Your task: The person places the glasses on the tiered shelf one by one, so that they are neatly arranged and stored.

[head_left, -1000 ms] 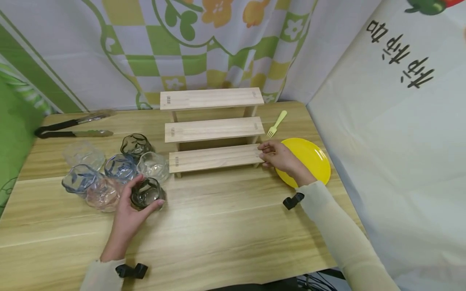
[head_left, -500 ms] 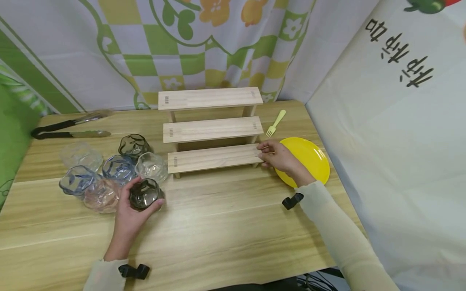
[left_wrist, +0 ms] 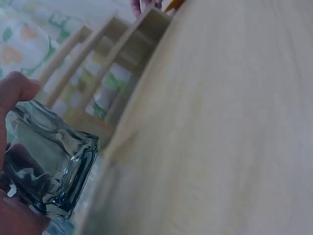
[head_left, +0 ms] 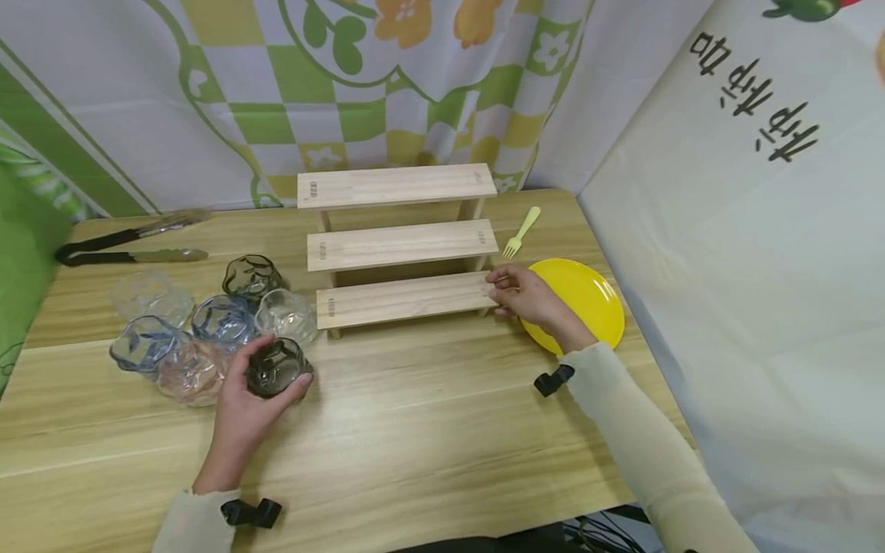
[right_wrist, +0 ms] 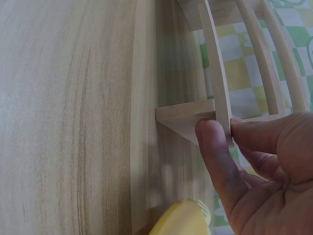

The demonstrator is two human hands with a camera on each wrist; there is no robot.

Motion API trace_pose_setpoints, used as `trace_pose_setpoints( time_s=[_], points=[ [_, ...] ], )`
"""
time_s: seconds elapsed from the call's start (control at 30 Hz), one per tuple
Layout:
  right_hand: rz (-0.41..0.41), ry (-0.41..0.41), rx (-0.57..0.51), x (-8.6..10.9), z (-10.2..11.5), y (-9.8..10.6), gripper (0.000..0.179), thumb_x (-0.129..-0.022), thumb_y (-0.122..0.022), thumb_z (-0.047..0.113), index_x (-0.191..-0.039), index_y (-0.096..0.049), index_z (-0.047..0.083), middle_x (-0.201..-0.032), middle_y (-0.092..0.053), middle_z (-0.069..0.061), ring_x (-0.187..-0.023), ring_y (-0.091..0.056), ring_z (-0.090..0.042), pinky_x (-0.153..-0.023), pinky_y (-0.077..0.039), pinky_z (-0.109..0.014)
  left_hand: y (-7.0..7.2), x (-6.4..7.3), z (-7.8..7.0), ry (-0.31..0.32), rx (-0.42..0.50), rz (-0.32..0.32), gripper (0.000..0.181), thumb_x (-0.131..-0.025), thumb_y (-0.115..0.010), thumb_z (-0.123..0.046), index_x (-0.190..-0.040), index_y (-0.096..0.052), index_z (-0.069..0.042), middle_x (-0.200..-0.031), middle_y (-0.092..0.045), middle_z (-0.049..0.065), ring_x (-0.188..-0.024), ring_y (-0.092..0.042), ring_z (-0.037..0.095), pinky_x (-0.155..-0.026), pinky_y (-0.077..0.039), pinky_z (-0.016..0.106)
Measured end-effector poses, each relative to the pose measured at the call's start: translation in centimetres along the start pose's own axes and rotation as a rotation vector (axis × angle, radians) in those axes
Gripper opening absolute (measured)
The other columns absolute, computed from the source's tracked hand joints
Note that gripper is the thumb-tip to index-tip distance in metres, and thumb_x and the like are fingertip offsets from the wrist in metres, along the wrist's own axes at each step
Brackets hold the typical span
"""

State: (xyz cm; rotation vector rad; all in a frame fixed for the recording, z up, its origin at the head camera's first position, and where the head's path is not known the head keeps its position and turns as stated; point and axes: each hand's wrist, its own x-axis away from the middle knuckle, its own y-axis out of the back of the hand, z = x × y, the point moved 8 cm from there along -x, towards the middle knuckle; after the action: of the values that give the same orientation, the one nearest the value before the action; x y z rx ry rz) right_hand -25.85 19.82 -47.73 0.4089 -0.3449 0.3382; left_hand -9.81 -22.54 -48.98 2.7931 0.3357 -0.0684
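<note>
My left hand (head_left: 249, 407) grips a dark grey glass cup (head_left: 278, 367) between curled fingers and thumb, in front of the other cups. In the left wrist view the cup (left_wrist: 49, 161) is see-through with a thick, wavy base; whether it touches the table I cannot tell. A three-step wooden rack (head_left: 408, 299) stands at the table's back middle. My right hand (head_left: 528, 298) is at the right end of its lowest board. The right wrist view shows thumb and finger pinching that board's end (right_wrist: 221, 93), one on each face.
Several glass cups cluster at the left, among them a pink one (head_left: 193, 374), a blue one (head_left: 224, 322) and another dark one (head_left: 252, 278). Black-handled tongs (head_left: 104, 250) lie behind them. A yellow plate (head_left: 588, 299) is under my right wrist, with a pale yellow fork (head_left: 522, 232) behind.
The head view has drifted very slightly, so the things appear a little farther left. Both hands keep their holds on the cup and the board, with no clear movement.
</note>
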Motion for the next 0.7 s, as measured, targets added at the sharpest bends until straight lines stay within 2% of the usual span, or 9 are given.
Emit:
trace_pose_setpoints(
  time_s=[0.17, 0.3, 0.47, 0.7],
  points=[
    [0.003, 0.007, 0.005, 0.0, 0.1, -0.1, 0.031, -0.104, -0.056, 0.003, -0.134, -0.052, -0.002, -0.128, -0.049, -0.023, -0.107, -0.057, -0.035, -0.091, -0.055, -0.047, -0.6, -0.2, -2.8, -0.083, -0.028, 0.034, 0.081, -0.071, -0.093, -0.003, -0.142, -0.055, -0.012, -0.138, -0.055, 0.001, -0.122, -0.05, 0.018, -0.099, -0.042, 0.025],
    [-0.007, 0.01, 0.013, -0.1, 0.0, 0.0, 0.031, -0.103, -0.057, 0.002, -0.133, -0.053, -0.001, -0.128, -0.049, -0.022, -0.106, -0.057, -0.034, -0.087, -0.057, -0.042, -1.5, -1.1, -5.5, -0.128, -0.044, 0.08, 0.079, -0.073, -0.093, -0.007, -0.142, -0.055, -0.015, -0.137, -0.056, 0.001, -0.122, -0.05, 0.021, -0.099, -0.044, 0.035],
    [-0.008, 0.012, 0.006, -0.2, -0.1, 0.0, 0.031, -0.103, -0.057, 0.002, -0.134, -0.053, -0.001, -0.128, -0.049, -0.022, -0.105, -0.058, -0.033, -0.087, -0.057, -0.042, -3.2, -2.9, -9.0, -0.199, 0.014, 0.143, 0.076, -0.074, -0.092, -0.008, -0.141, -0.056, -0.015, -0.137, -0.054, 0.002, -0.122, -0.052, 0.028, -0.097, -0.048, 0.054],
    [-0.002, 0.016, -0.007, 0.0, -0.1, 0.0, 0.031, -0.104, -0.056, 0.003, -0.134, -0.052, -0.002, -0.128, -0.049, -0.023, -0.107, -0.058, -0.035, -0.09, -0.056, -0.047, -6.4, -6.0, -13.7, -0.301, 0.095, 0.217, 0.071, -0.077, -0.09, -0.009, -0.139, -0.057, -0.013, -0.132, -0.057, 0.005, -0.117, -0.055, 0.027, -0.093, -0.05, 0.053]
  ],
)
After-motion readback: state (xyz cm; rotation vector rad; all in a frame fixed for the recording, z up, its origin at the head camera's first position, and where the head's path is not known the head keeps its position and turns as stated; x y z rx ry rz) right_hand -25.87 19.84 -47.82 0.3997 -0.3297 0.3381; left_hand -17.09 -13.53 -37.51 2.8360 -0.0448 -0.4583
